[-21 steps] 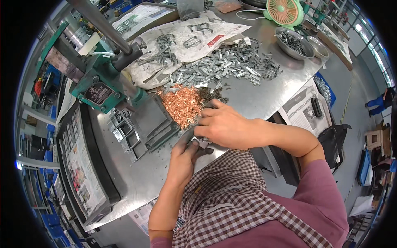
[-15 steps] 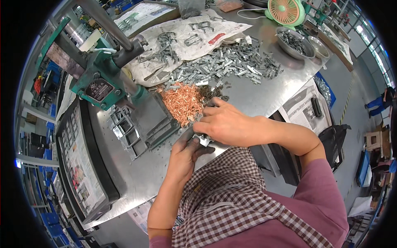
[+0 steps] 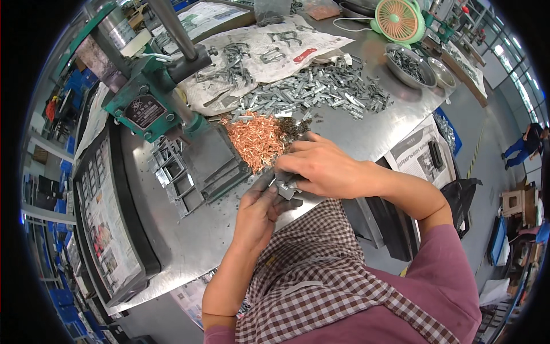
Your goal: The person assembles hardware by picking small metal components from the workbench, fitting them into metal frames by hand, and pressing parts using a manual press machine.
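Observation:
My left hand (image 3: 259, 209) is closed round a small silvery metal part (image 3: 286, 190), its thumb and fingertips dark with grime. Over the same part bends my right hand (image 3: 322, 167), fingers curled and closed; whatever its fingertips pinch is hidden. Both hands meet above the table's near edge. Just beyond them lies a heap of small copper-coloured pins (image 3: 255, 142). Small dark pieces (image 3: 293, 127) are piled against its right side. Farther back spreads a wide heap of short silvery metal pieces (image 3: 321, 89).
A green bench press (image 3: 144, 108) stands at the left over a flat metal block (image 3: 211, 157). Beside it are rectangular metal frames (image 3: 182, 186). A black-rimmed tray (image 3: 150, 261) lies farther left. At the back are newspaper (image 3: 258, 69), a bowl of parts (image 3: 409, 67) and a fan (image 3: 397, 22).
My right hand has shifted slightly, its fingers bending more over the metal part. My left hand still holds the part. The whole view has moved a little.

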Demonstrator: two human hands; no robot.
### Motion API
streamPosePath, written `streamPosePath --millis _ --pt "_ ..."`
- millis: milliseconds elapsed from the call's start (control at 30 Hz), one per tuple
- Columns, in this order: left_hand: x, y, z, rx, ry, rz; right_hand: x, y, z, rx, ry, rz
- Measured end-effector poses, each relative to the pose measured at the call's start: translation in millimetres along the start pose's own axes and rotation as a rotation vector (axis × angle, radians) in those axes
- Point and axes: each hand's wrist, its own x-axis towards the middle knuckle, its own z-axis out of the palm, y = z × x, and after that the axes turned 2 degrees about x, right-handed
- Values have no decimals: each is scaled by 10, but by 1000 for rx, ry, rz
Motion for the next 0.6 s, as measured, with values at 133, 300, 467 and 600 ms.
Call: streamPosePath --millis 133,300,467,600 --pt "-6 -8 -5 -21 -5 9 7 -19 5 13 0 22" --pt "29 -35 28 27 -6 15 18 35 12 -82 -33 -6" --pt "101 -30 92 54 5 12 54 75 -34 -172 -71 -24" --pt "152 -78 50 -37 61 10 134 107 -12 -194 -91 -31"
